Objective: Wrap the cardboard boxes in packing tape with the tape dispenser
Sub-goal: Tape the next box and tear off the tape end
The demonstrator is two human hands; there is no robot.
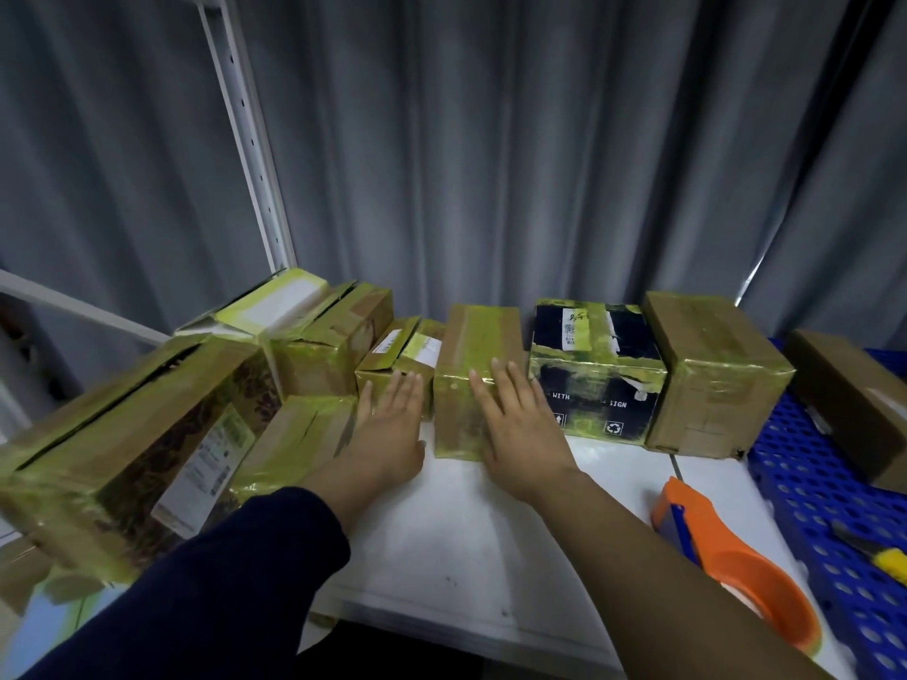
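Both hands are lying flat with straight fingers, holding nothing. The left hand (392, 429) is pressing the front of a small taped box (397, 365), and the right hand (520, 429) is resting on the near face of a narrow taped box (471, 365) just beside it. Judged from this, the step in hand is settling a finished box into the row at the back of the white table (466, 532). The tape dispenser (736, 566) is lying untouched on the table, just beside the right forearm. The next move is likely calling for a box lacking tape, perhaps the plain brown box (854, 400) on the blue perforated panel (810, 463), and for the right hand to take up the dispenser. A large taped box (122, 434) is leaning at the left; a black taped box (594, 365) and a brown taped box (711, 375) are standing to the right. A yellow-handled tool (883, 561) is lying on the panel. A grey curtain (491, 139) is hanging behind, with a white shelf upright (245, 139) beside it.
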